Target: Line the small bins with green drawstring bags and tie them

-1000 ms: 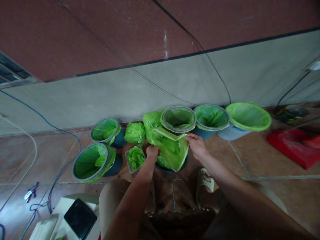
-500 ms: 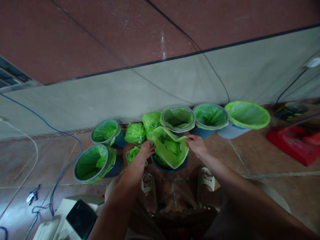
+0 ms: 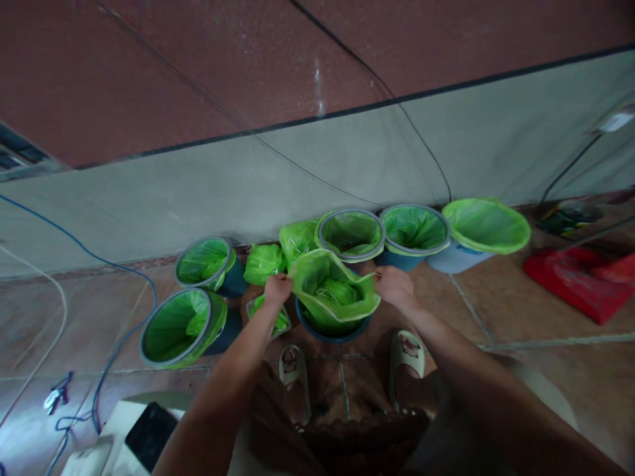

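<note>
Left hand point(image 3: 278, 289) pinches the left edge of the green bag point(image 3: 317, 264), right hand point(image 3: 395, 285) pinches the right edge, fingers narrow on both. Bag's mouth gapes wavy over a blue bin point(image 3: 335, 338), with bunched green plastic inside. It's tight behind (another bin's right there), but there's bare tile floor point(image 3: 520, 317) off to the right. Bag's thin, crinkly plastic; bins are round-mouthed. I count five other lined bins point(image 3: 407, 261), two bundles point(image 3: 265, 263), one small tray point(image 3: 282, 332) and two slippers point(image 3: 414, 350).
</note>
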The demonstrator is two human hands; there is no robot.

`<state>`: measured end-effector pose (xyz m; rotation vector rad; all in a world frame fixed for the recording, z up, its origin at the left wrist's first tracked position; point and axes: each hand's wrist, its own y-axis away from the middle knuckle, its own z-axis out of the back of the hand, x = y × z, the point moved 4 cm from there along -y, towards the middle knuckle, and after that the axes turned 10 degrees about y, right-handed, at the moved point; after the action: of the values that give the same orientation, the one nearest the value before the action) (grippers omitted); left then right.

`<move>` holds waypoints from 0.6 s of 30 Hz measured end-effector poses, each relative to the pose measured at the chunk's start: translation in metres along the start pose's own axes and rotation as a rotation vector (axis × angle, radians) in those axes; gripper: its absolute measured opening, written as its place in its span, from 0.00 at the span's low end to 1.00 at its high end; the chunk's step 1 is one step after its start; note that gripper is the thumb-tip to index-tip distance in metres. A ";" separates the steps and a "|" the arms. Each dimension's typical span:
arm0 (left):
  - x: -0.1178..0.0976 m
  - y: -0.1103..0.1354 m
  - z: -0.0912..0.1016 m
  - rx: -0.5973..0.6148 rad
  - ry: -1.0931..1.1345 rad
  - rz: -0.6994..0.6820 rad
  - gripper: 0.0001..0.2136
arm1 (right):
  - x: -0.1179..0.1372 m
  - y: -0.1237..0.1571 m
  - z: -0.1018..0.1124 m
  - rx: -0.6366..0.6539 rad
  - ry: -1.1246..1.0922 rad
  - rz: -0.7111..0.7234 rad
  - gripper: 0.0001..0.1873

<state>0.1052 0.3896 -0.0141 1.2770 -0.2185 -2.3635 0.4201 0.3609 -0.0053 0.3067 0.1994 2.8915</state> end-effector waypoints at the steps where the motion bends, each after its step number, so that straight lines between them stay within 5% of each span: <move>1: -0.002 -0.002 0.014 -0.018 -0.067 -0.019 0.06 | -0.004 -0.002 0.005 -0.037 -0.030 -0.030 0.13; 4: -0.004 -0.004 0.045 -0.037 -0.343 -0.076 0.08 | -0.009 -0.004 0.015 -0.053 -0.247 -0.058 0.14; 8: 0.003 0.006 0.047 0.014 -0.508 -0.100 0.09 | -0.001 0.000 0.016 -0.014 -0.449 0.009 0.17; 12: 0.010 0.014 0.031 0.027 -0.528 -0.093 0.09 | 0.002 0.000 0.007 0.063 -0.144 -0.017 0.15; 18: -0.003 0.017 0.026 0.079 -0.490 -0.188 0.09 | -0.010 0.007 0.019 -0.049 0.035 -0.128 0.18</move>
<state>0.0904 0.3739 0.0081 0.7546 -0.3564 -2.8269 0.4327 0.3542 0.0122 0.2258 0.1481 2.7714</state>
